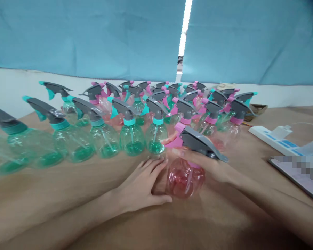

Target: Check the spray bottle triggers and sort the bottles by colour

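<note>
A pink spray bottle [186, 178] with a grey and pink trigger head stands slightly tilted close in front of me. My right hand [200, 158] wraps around its neck just under the grey head. Left of the bottle, my left hand [143, 184] lies with fingers spread and thumb stretched toward the bottle's base, holding nothing. Beyond my fingertips is a green spray bottle [132, 139] with a turquoise collar, and beside it another green spray bottle [155, 137]. Part of the pink bottle's neck is hidden by my right hand.
Several green and pink spray bottles stand in rows across the wooden table [114, 229]. On the right are a white power strip [279, 139] with plugs and a flat device [299, 173], partly blurred. A blue curtain [94, 38] hangs behind, above a white wall.
</note>
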{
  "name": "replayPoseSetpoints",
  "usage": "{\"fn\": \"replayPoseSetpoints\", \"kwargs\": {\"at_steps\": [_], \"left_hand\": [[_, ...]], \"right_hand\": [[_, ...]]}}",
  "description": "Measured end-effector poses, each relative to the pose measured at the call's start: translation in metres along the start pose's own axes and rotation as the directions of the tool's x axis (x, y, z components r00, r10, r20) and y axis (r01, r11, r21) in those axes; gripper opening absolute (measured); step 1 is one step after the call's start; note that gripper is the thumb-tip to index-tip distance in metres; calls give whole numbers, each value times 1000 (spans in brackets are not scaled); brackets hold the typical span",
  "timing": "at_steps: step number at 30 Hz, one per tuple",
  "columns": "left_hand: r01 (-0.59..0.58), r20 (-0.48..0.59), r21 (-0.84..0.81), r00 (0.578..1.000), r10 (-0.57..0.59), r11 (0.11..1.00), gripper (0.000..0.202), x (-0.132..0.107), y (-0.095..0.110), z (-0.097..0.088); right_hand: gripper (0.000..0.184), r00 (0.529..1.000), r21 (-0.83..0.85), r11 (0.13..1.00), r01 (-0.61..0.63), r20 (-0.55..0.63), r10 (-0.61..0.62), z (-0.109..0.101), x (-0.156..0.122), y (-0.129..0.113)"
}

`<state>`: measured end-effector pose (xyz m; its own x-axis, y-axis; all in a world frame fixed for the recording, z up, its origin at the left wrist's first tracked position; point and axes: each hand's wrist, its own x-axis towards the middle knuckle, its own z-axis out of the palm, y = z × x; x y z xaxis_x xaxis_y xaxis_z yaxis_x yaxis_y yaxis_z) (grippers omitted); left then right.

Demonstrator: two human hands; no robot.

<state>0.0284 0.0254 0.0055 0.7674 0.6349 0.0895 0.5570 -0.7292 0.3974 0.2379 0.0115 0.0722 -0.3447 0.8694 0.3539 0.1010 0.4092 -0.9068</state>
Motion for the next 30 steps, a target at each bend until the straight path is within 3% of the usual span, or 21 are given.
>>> {"fn": "replayPoseSetpoints", "kwargs": {"at_steps": [5,13,20,30], "left_hand": [[21,37,45,999,-22,999,84,-1,1,3],[8,10,32,1000,-8,999,78,-1,0,4],[-12,-16,29,1000,12,1000,70,-2,-1,4],[-34,-35,38,999,35,999,71,-1,-3,7]], "right_hand": [[8,997,35,998,45,-56,-43,0,-1,3],[33,991,-133,989,56,-112,-71,-1,0,-9],[30,993,-197,980,24,-107,-45,-3,-1,-6],[11,991,-77,993,-94,-104,85,-3,-6,0]]}}
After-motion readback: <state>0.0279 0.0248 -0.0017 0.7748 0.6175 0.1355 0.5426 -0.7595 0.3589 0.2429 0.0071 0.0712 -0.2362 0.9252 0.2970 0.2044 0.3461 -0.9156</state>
